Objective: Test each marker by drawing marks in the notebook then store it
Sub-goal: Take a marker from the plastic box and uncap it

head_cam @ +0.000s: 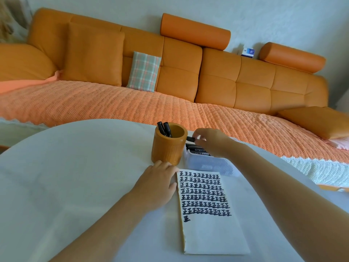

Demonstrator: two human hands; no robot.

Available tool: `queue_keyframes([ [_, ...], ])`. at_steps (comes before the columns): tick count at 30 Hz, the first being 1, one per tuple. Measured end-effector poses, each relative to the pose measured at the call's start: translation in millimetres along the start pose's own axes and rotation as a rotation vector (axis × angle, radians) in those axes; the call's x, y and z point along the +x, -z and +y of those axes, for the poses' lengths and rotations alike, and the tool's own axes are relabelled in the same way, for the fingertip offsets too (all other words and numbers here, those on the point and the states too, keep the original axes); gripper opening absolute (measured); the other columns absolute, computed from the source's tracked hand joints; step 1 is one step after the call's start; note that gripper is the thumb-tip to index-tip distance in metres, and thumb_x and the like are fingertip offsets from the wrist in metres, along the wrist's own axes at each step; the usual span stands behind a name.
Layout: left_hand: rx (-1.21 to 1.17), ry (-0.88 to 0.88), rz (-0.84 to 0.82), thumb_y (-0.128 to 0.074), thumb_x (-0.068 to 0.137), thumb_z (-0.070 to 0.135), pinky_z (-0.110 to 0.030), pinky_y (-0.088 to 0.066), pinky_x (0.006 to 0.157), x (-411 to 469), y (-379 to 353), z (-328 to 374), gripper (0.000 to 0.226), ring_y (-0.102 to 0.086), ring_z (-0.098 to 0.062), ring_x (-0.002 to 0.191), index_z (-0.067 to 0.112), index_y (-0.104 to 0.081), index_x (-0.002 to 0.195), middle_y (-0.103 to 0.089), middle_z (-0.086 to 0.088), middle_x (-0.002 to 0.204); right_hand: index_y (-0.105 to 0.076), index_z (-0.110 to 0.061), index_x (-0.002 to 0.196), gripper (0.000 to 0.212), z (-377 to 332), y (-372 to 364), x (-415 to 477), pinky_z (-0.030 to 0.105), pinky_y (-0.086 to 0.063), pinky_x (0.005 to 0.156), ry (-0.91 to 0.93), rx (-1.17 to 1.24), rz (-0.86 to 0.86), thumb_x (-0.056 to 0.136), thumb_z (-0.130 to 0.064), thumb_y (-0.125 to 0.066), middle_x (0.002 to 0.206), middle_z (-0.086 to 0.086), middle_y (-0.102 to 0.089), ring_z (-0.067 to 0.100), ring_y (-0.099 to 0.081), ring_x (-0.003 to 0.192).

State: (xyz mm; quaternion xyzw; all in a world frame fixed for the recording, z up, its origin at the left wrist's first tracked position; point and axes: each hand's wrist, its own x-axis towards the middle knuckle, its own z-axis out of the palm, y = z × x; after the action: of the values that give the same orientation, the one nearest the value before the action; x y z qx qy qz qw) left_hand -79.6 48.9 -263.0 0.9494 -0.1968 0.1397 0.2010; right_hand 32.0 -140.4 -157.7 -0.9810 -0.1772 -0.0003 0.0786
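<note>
Your right hand (209, 141) pinches a black marker (190, 138) just right of the frame's centre. Its long axis lies about level, and the free end points left at the round wooden cup (168, 150). Your fingers hide its other end. Your left hand (156, 186) lies flat and relaxed on the white bench (75, 176), touching the left edge of the notebook (209, 235). Your wrist partly covers the ribbed translucent box (207, 164).

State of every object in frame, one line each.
notebook: open flat on table, upper part filled with black marks, lower part blank.
orange cup: upright, two markers standing inside.
plastic box: open-topped, more markers lying inside.
held marker: roughly level, above the box.
right hand: pinches held marker.
left hand: relaxed, rests at notebook's left edge.
</note>
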Motion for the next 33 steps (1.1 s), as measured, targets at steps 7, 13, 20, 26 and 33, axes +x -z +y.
queue_keyframes([
  [7,-0.178,0.079,0.155,-0.046,0.099,0.035,-0.015,-0.040,0.083,-0.1,14.4,14.7,0.030,-0.049,-0.006,0.116,0.031,-0.044,0.129,-0.047,0.014,0.128,-0.061,-0.033,0.123,0.031,-9.8,3.9,-64.2,0.035,-0.051,0.071,0.077,-0.103,0.115,0.103,-0.042,-0.039,0.105,-0.003,-0.067,0.017,-0.060,0.088],
  [13,-0.228,-0.041,0.213,-0.051,0.097,0.039,-0.020,-0.049,0.084,-10.6,25.6,35.2,0.042,-0.044,0.002,0.118,0.035,-0.037,0.136,-0.040,0.019,0.136,-0.042,-0.029,0.134,0.042,-11.2,-15.0,-116.6,0.040,-0.054,0.070,0.134,0.142,0.013,0.094,-0.023,-0.051,0.081,-0.006,-0.062,0.015,-0.060,0.074],
  [20,-0.164,-0.085,0.210,-0.060,0.093,0.029,-0.023,-0.049,0.072,-15.6,23.6,44.2,0.015,-0.054,-0.006,0.095,0.025,-0.066,0.107,-0.058,0.015,0.100,-0.064,-0.030,0.108,0.030,-8.4,-24.2,-137.8,0.020,-0.049,0.074,0.192,0.292,0.046,0.084,-0.011,-0.066,0.093,-0.016,-0.056,0.006,-0.059,0.082],
  [26,-0.281,0.017,0.206,-0.057,0.095,0.027,-0.019,-0.046,0.076,-18.7,28.0,38.0,0.014,-0.054,-0.002,0.097,0.026,-0.065,0.106,-0.059,0.017,0.101,-0.070,-0.017,0.091,0.015,3.0,-27.8,-142.8,0.023,-0.047,0.054,-0.049,0.842,0.080,0.081,-0.007,-0.076,0.069,-0.006,-0.067,0.006,-0.057,0.053],
  [33,-0.281,-0.031,0.049,-0.062,0.090,0.041,-0.020,-0.044,0.071,-21.2,24.3,55.2,0.014,-0.052,0.001,0.095,0.031,-0.067,0.098,-0.057,0.023,0.093,-0.068,-0.005,0.100,0.010,-10.5,-36.1,-143.7,0.028,-0.055,0.080,-0.001,1.339,0.108,0.096,-0.011,-0.061,0.086,0.004,-0.069,0.017,-0.068,0.084],
])
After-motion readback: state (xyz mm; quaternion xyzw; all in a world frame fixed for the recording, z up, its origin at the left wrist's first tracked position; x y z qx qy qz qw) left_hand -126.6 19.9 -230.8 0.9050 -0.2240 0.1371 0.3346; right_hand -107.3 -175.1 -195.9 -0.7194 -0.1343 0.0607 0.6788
